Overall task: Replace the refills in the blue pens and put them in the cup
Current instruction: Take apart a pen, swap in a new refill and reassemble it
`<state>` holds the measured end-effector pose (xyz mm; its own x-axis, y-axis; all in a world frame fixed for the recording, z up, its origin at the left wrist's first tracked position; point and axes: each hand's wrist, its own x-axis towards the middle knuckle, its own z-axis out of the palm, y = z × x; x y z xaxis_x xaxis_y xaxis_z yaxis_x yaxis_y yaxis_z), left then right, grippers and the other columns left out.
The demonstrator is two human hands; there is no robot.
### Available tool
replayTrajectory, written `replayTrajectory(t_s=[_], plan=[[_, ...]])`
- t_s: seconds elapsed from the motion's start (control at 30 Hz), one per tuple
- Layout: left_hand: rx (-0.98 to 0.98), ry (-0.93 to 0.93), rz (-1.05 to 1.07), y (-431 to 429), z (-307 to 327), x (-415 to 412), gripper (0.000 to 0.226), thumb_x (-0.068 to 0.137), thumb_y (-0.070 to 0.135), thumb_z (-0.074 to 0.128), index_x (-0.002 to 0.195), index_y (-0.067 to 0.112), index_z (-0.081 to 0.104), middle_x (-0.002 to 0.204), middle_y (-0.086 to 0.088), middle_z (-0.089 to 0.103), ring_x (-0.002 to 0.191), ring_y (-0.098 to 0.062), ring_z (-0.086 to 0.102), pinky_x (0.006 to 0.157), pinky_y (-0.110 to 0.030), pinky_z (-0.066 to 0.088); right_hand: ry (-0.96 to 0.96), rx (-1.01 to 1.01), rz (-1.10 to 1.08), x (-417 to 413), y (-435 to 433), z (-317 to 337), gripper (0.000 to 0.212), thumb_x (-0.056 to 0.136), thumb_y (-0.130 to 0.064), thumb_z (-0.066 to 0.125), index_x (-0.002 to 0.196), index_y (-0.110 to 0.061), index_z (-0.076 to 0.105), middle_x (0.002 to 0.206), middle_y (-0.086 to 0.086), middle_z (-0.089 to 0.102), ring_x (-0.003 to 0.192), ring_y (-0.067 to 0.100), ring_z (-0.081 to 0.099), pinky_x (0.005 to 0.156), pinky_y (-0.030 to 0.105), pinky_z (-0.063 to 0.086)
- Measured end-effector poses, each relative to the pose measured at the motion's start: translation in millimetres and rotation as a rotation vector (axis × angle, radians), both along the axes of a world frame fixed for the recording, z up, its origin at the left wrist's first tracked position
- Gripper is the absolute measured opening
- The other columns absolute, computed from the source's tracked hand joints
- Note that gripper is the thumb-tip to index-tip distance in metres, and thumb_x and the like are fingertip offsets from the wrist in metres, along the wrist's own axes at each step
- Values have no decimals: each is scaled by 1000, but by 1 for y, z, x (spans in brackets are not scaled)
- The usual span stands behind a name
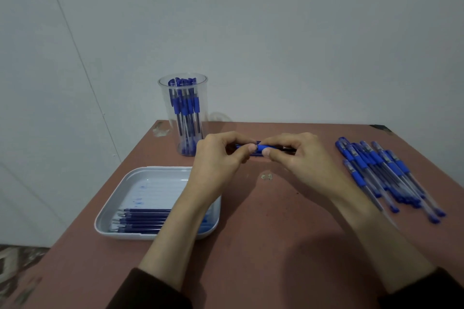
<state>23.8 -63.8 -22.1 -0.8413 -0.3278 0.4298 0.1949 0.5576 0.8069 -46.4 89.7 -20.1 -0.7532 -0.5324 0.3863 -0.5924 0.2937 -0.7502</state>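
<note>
Head view shows your left grip [218, 158] and right grip [297, 158] both pinching one blue pen [259, 149], held level above the middle of the table [263, 233]. Thumbs and fingertips are closed on it either side of its blue sleeve. Whether you are unscrewing or tightening, I cannot tell. Hold one half firm, twist the other, and keep the barrel straight so the refill does not bend. Refills [143, 219] lie in the tray [160, 168] at near left. The cup [162, 108], far left, holds pens, and the loose pens [381, 170] are piled at right.

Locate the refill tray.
Head view, left side: the white tray lies on the table, nearer the camera than the clear cup.
</note>
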Motion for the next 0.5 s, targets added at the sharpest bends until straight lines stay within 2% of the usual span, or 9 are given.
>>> replayTrajectory(t_s=[0.07, 0.13, 0.23, 0.3, 0.37, 0.43, 0.5], plan=[[13, 8, 0, 1, 1, 2, 8, 83, 13, 69, 88, 16, 75, 69, 0, 70, 66, -11, 65, 68, -23, 52, -3, -12, 10, 3, -1, 0, 19, 87, -15, 67, 88, -32, 75, 85, -19, 72, 85, 1, 65, 76, 20, 50], [25, 21, -6, 0, 2, 4, 9, 83, 13, 69, 87, 18, 75, 70, 0, 71, 64, -10, 64, 68, -24, 53, -34, -40, 40, 5, -2, 0, 23, 87, -14, 66, 86, -36, 74, 84, -21, 72, 83, -2, 65, 73, 14, 47], [50, 42, -7, -3, 5, 8, 12, 83, 18, 70, 94, 22, 73, 74, 6, 71, 66, -4, 64, 69, -20, 52, -61, -76, 72, 9, -7, 1, 25, 88, -11, 66, 85, -35, 72, 80, -21, 71, 71, -7, 61, 68, 8, 43], [94, 102, 57, -8, 9, 12, 26, 82, 25, 71, 107, 26, 67, 84, 10, 69, 76, 3, 63, 71, -12, 49, -77, -124, 70, 11, -15, 5, 23, 88, -9, 65, 86, -31, 71, 74, -15, 72, 68, -3, 61, 68, 13, 45], [84, 176, 186, -19, 13, 13, 39, 81, 34, 70, 119, 30, 59, 99, 14, 63, 90, 4, 58, 75, -8, 44, -107, -205, 48, 9, -24, 13, 22, 89, -8, 63, 87, -29, 66, 70, -7, 72, 72, 6, 67, 72, 25, 50], [15, 203, 342, -38, 14, 10, 52, 80, 38, 70, 128, 28, 51, 116, 5, 57, 102, -8, 54, 88, -22, 45, -84, -279, 4, 4, -37, 30, 17, 90, -11, 62, 87, -27, 60, 70, -3, 73, 74, 12, 67, 78, 29, 51], [-48, 163, 443, -59, 15, 3, 67, 77, 38, 72, 136, 25, 42, 127, -4, 50, 113, -22, 48, 98, -36, 40, -76, -385, -3, -1, -55, 55, 17, 92, -11, 59, 88, -26, 52, 69, -6, 72, 67, 8, 64, 71, 23, 48]])
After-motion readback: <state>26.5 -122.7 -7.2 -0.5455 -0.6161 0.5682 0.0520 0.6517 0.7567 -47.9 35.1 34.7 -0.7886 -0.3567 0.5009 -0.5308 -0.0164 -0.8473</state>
